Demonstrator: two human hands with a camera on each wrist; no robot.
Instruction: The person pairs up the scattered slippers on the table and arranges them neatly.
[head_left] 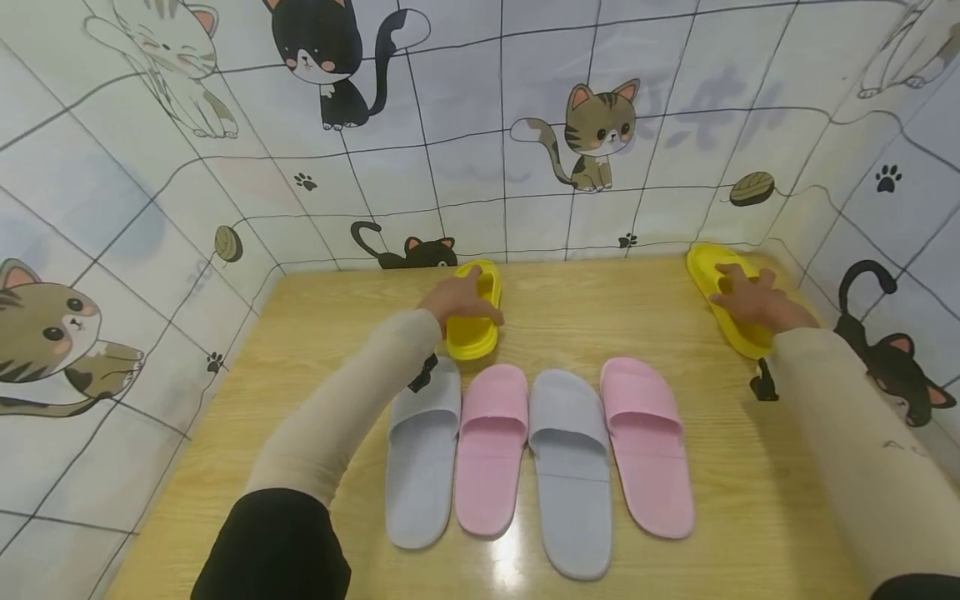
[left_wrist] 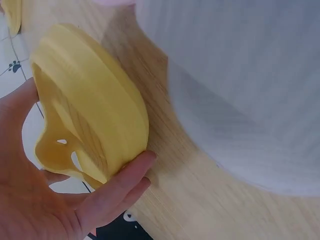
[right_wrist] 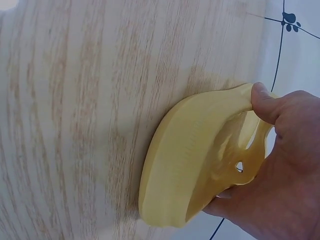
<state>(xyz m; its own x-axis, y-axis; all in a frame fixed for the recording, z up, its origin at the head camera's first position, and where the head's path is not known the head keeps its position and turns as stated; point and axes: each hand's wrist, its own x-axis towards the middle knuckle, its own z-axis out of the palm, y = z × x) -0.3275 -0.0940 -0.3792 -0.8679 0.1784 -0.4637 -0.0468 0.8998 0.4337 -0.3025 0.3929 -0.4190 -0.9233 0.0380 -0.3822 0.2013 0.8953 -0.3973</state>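
My left hand (head_left: 463, 302) grips a yellow slipper (head_left: 472, 337) by its upper, near the back wall, just left of centre. In the left wrist view the thumb and fingers span opposite sides of that slipper, whose upper has cut-out holes. Far to the right, my right hand (head_left: 756, 302) holds the matching yellow slipper (head_left: 707, 265), which lies at a slant near the corner. The right wrist view shows the thumb (right_wrist: 264, 102) on the edge of its upper, with other fingers partly hidden behind it.
Between the arms lie a grey slipper (head_left: 420, 483), a pink slipper (head_left: 491, 475), another grey slipper (head_left: 576, 517) and another pink slipper (head_left: 652, 479), side by side with toes toward the wall. A tiled wall (head_left: 465, 183) with cat drawings bounds the wooden surface (head_left: 322, 333) behind and at both sides.
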